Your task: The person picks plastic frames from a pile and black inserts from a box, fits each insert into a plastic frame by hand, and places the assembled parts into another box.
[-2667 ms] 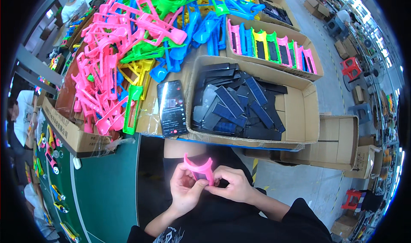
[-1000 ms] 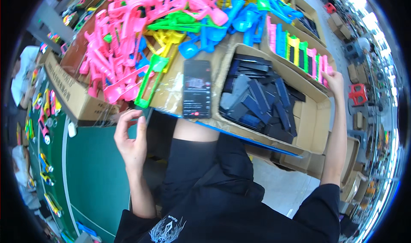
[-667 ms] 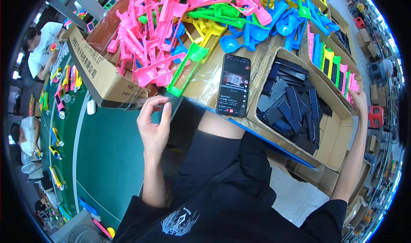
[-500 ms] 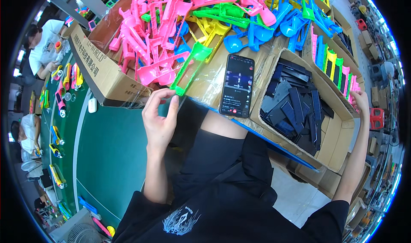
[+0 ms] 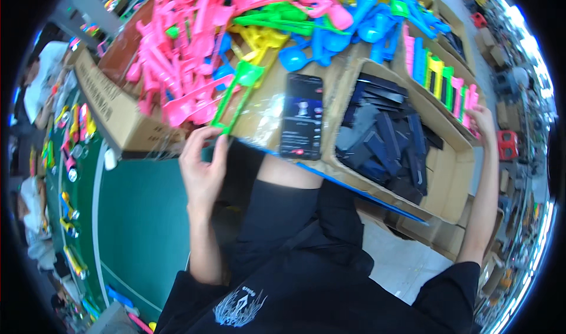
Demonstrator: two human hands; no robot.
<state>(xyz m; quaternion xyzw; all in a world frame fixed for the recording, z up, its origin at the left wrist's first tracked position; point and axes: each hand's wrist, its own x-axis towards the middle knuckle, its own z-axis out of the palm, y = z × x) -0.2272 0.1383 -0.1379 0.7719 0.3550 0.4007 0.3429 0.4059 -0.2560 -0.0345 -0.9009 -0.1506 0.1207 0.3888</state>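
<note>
My left hand (image 5: 203, 160) pinches the near end of a green plastic frame (image 5: 234, 101), a long open shell with a wide head. The frame tilts up over the near edge of a heap of pink, yellow, green and blue plastic shells (image 5: 177, 57). Out at the right, my right hand (image 5: 482, 121) reaches to the near end of a row of coloured shells (image 5: 439, 78) standing on edge in a carton. Its fingers are closed at a pink shell (image 5: 470, 105); blur hides exactly how they meet it.
A phone (image 5: 302, 116) with a lit screen lies between the heap and an open carton (image 5: 451, 184) of flat black plastic pieces (image 5: 386, 145). Left of the heap stands another carton (image 5: 112, 104). Green table (image 5: 141, 216) lies at left, with people working beyond it.
The whole view has shifted, so most things sit further left and a little higher. Both hands stay at the same shells; no clear change of grip shows.
</note>
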